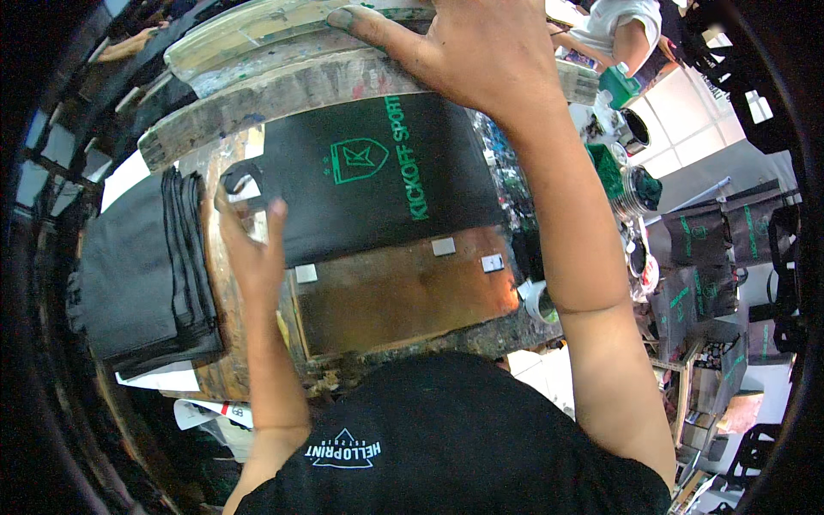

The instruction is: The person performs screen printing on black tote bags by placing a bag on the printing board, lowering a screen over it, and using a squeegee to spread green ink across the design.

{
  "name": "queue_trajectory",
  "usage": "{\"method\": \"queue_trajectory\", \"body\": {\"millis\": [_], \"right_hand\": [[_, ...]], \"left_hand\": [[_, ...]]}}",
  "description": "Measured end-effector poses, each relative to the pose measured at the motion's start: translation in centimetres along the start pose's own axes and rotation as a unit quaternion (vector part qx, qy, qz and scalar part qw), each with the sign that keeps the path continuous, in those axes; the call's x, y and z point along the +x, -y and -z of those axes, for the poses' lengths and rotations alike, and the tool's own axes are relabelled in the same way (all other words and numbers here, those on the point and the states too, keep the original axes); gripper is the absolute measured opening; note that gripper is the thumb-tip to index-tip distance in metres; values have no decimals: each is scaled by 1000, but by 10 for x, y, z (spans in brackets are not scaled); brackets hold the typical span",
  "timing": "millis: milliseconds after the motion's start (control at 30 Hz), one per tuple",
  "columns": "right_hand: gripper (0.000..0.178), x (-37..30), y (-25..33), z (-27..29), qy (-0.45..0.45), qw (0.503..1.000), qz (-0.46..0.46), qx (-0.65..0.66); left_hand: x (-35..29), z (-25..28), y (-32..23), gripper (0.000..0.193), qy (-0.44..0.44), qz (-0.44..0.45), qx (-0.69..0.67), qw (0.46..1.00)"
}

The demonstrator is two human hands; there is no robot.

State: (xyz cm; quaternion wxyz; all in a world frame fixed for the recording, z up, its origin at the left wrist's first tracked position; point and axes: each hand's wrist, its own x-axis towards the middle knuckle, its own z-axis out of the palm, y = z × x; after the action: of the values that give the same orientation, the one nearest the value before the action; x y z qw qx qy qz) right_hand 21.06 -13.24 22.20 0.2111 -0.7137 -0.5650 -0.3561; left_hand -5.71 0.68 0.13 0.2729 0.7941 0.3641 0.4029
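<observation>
A black fabric bag (309,215) with a green printed shield and lettering lies flat on a brown board (395,300). My left hand (253,249) is at the bag's left edge, beside its loop handle (243,178). The thumb and fingers are apart there; whether a fingertip touches the handle I cannot tell. Beyond the bag, a worn wooden frame (283,103) stretches across the table. My right hand (481,51) is over the frame at the top, thumb stretched out to the left along it. Its other fingers are cut off by the picture's edge.
To the left lies a stack of plain black bags (137,266). Small white pads (443,247) sit on the board. Along the right are an ink jar (639,189) and a green container (618,86). Printed bags (695,236) lie farther right. Another person (618,34) is at top right.
</observation>
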Motion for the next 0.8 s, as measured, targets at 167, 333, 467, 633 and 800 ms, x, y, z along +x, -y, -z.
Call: {"method": "queue_trajectory", "body": {"millis": [167,333,467,633,800], "right_hand": [[68,22,-13,-5,2,999,1,-43],[69,37,-17,4,37,999,-14,-3],[68,38,-14,14,85,996,-24,9],[66,36,-22,5,45,999,-15,-2],[65,53,-23,16,93,993,-27,64]], "left_hand": [[-57,-27,28,98,125,126,285,942],[-40,-32,29,91,170,182,208,946],[-40,-39,57,78,158,124,111,973],[2,-22,48,59,125,37,6,991],[92,70,41,53,99,89,-82,988]]}}
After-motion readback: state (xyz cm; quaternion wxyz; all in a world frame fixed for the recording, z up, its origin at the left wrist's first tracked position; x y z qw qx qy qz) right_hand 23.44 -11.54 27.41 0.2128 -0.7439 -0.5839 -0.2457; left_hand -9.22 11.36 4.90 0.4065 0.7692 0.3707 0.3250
